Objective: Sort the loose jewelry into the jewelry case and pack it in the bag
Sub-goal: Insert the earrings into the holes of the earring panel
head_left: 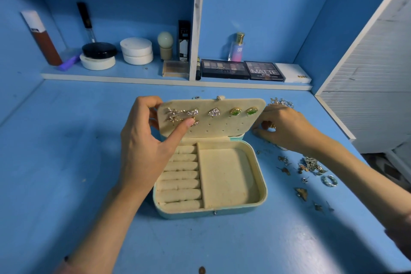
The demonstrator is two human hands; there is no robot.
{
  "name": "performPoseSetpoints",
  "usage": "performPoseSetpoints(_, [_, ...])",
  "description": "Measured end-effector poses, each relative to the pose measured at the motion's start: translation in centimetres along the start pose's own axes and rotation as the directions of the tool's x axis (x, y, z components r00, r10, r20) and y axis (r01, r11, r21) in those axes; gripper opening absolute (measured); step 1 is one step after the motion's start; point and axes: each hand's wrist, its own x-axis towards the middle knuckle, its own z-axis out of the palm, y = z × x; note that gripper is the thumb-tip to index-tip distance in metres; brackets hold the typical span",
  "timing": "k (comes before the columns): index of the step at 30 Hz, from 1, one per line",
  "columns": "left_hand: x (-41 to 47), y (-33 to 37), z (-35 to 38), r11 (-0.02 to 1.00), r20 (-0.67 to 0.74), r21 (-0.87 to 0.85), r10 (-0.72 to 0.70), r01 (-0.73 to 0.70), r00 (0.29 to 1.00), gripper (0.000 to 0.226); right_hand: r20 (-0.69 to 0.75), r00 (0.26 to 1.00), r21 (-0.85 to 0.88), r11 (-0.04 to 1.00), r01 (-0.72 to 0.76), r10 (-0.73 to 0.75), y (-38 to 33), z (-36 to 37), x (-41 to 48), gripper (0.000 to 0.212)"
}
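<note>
**Open case, earring panel held up**

The jewelry case (189, 214) is sitting open mid-table (66, 162), its long axis running left to right and its hinge on the far side. The left hand (142, 144) is gripping the left edge of the raised earring panel (222, 131), with the thumb (182, 127) pressing the front and the fingers hidden behind. Just right of the case, the right hand (287, 129) is curling its fingers around a small gold piece (272, 126), too small to identify. Loose jewelry (311, 165) is lying on the right, partly hidden by the forearm.
</note>
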Motion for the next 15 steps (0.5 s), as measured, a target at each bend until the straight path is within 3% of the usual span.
performPoseSetpoints(4, [-0.5,0.2,-0.4,0.999,0.016,0.004,0.034,-0.034,0.999,0.041,-0.024,0.997,0.2,0.978,-0.066,0.072,-0.6,-2.2,0.6,0.022])
performPoseSetpoints(7, [-0.9,-0.1,-0.8,0.997,0.044,0.024,0.076,-0.077,0.996,0.04,-0.017,0.997,0.368,0.928,-0.062,0.074,-2.2,-4.1,1.5,0.013])
performPoseSetpoints(15, [-1.5,-0.9,-1.7,0.976,0.122,0.038,0.21,-0.216,0.97,0.035,0.254,0.952,0.698,0.714,-0.058,-0.171,-8.5,-5.3,3.2,0.006])
